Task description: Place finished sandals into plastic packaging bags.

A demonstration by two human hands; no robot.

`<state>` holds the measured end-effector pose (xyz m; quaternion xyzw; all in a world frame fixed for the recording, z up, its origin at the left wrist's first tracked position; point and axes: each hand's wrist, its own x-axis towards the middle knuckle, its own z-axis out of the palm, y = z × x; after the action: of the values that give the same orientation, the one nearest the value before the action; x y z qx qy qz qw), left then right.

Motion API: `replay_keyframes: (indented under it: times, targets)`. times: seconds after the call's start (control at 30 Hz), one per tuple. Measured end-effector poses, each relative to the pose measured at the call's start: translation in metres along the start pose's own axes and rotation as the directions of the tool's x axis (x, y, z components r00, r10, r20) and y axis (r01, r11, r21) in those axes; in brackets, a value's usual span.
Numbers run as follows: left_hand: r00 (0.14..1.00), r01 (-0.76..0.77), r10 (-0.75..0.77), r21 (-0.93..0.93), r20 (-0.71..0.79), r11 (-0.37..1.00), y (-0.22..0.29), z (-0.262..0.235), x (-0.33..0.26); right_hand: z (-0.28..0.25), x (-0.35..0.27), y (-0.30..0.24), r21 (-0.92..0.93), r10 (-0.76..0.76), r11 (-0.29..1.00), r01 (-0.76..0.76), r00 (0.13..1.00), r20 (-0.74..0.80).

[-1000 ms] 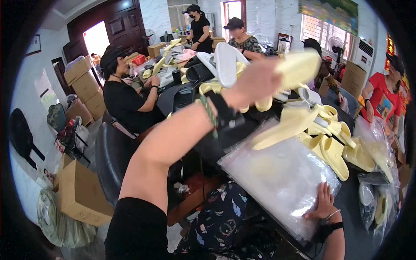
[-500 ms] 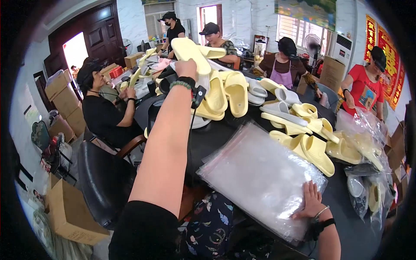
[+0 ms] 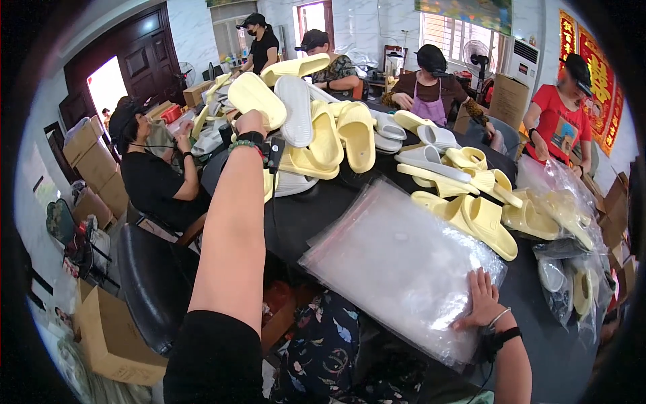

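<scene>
Head view, so it's all from up top: my left hand [image 3: 252, 123] is grasping the near end of a pale yellow slide [image 3: 257, 99], sole up, far left on the pile of loose slides [image 3: 356, 141]. Can't see my fingers, they're tucked behind it. My right hand [image 3: 482, 303] isn't gripping anything, just spread flat on a stack of clear bags [image 3: 397, 249] on the near side of the desk [image 3: 323, 225]. Progress-wise, I'd call it partway: a few bagged slides [image 3: 582, 289] hang off to the right in clear plastic, but the loose yellow slides [image 3: 491, 225] beyond the stack, plus that whole pile, are unbagged. Plenty left, looks like.
</scene>
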<state>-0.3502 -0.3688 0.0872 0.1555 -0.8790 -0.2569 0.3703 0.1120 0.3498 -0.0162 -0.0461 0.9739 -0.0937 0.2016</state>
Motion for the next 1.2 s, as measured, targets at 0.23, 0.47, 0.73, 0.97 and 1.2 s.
replay_keyframes:
  times: [0.23, 0.47, 0.73, 0.97, 1.2]
  targets:
    - [0.867, -0.47, 0.344, 0.362, 0.361, 0.805, 0.144, 0.096, -0.152, 0.014, -0.043, 0.035, -0.011, 0.276, 0.961, -0.277, 0.961, -0.004]
    - [0.896, 0.215, -0.311, -0.303, -0.316, 0.928, 0.186, -0.082, -0.177, 0.009, -0.012, 0.015, -0.023, 0.031, 0.999, -0.032, 0.998, -0.062]
    - [0.287, -0.666, 0.934, -0.656, 0.214, 0.355, 0.308, -0.086, -0.432, 0.009, -0.019, 0.025, -0.031, 0.076, 0.996, -0.078, 0.996, -0.054]
    - [-0.247, -0.75, 0.761, -0.615, 0.6, 0.242, 0.317, -0.074, -0.588, 0.008, -0.022, 0.02, 0.007, 0.039, 0.999, -0.039, 0.996, -0.075]
    - [-0.221, -0.716, 0.77, -0.636, 0.598, 0.288, 0.307, -0.064, -0.589, 0.01, -0.036, 0.028, -0.036, 0.082, 0.996, -0.087, 0.991, -0.109]
